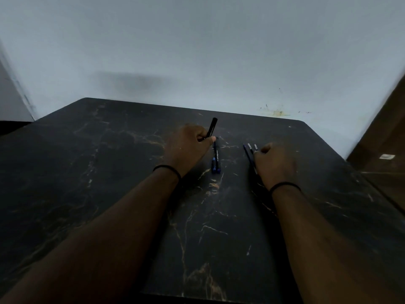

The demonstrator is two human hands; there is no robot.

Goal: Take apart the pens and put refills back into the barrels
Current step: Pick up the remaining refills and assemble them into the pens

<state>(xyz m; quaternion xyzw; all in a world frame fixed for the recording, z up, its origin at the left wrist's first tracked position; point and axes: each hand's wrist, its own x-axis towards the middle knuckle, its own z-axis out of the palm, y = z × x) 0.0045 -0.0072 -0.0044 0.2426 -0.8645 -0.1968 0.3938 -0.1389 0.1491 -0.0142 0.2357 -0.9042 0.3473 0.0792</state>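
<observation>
Head view: both forearms are reaching out over the dark marbled table (pixel 109 172), a black band on each wrist. Landmark: the pair of blue-tipped pens (pixel 215 163) lying side by side mid-table.

Right of the pens, the right hand (pixel 277 165) is curling its fingers down over a bundle of thin refills (pixel 249 151); three ends are showing beyond the knuckles. Whether the fingers are actually pinching one is not discernible.

Just left of and beyond the pens, the left hand (pixel 188 145) is clamping thumb and fingers round a black barrel (pixel 211 128), which is angling up and away toward the wall (pixel 197 51).

Judgement: step in hand is loading a refill into the held barrel. Advice: single out one refill only, keep the barrel's open end turned toward the right hand, feed it in straight, no forcing.

Count: pens lying 2, barrel held 1, refills visible 3, possibly more hidden under the hand.
</observation>
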